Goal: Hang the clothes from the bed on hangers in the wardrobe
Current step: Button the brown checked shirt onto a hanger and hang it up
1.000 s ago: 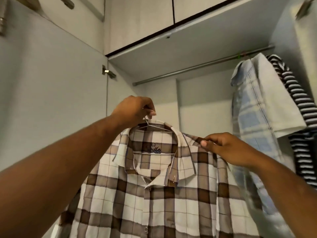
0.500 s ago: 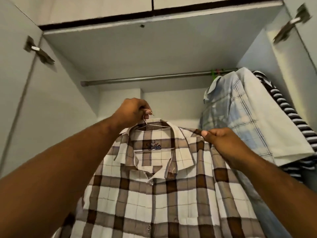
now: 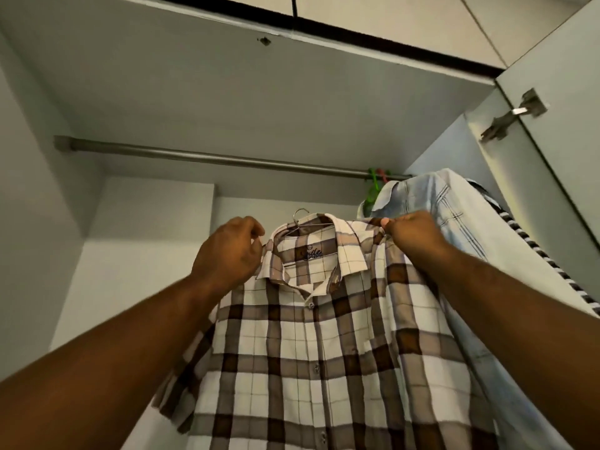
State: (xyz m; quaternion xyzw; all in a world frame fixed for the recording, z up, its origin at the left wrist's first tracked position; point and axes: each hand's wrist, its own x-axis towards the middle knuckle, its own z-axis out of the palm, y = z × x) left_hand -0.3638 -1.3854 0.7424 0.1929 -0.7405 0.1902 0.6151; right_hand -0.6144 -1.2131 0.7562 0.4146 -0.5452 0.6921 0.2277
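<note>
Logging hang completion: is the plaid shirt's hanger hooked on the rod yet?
Not hooked. The hanger hook sits below the rod, clear of it; left hand and right hand hold the plaid shirt.

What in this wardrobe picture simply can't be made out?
Head view only:
- Hanger: only its hook and neck show; the checked shirt covers the rest.
- Checked shirt's hem: cut off by the bottom edge.
- Striped garment: mostly behind the pale blue shirt and cut off at the right edge.
- Collar label: lettering too blurred to read.

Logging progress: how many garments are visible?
3: brown plaid shirt held centre; light blue checked shirt hanging at right; striped garment behind it. Others may be hidden.
</note>
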